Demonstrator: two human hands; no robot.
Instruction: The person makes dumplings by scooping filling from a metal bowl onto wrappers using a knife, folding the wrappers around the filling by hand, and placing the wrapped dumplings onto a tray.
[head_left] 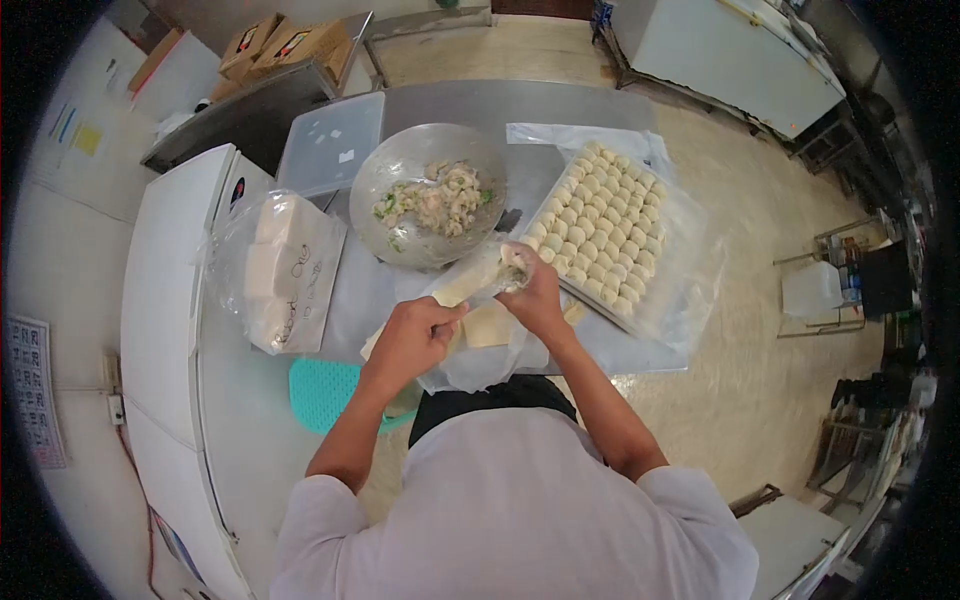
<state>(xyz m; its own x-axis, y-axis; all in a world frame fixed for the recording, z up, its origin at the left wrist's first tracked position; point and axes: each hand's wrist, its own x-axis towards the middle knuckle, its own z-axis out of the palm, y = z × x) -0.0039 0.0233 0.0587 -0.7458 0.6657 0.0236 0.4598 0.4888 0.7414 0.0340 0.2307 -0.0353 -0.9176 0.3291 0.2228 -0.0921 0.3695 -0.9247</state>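
My left hand (412,340) is closed, thumb and fingers pressed on the edge of a pale wrapper sheet (460,283) above the steel table. Around a clear plastic bag (513,268) with some filling in it, my right hand (538,295) is closed, just below the metal bowl. That bowl (375,160) holds a chunky filling (450,198) with green bits. More pale wrappers (488,327) lie between my forearms. To the right, a tray (607,318) carries rows of small round dumplings (600,220).
Stacked white blocks in plastic (275,265) and a clear lidded container (333,140) stand on the left. A teal perforated basket (322,393) is below the table's front edge. A white freezer (175,300) stands far left, and cardboard boxes (300,47) sit at the back left.
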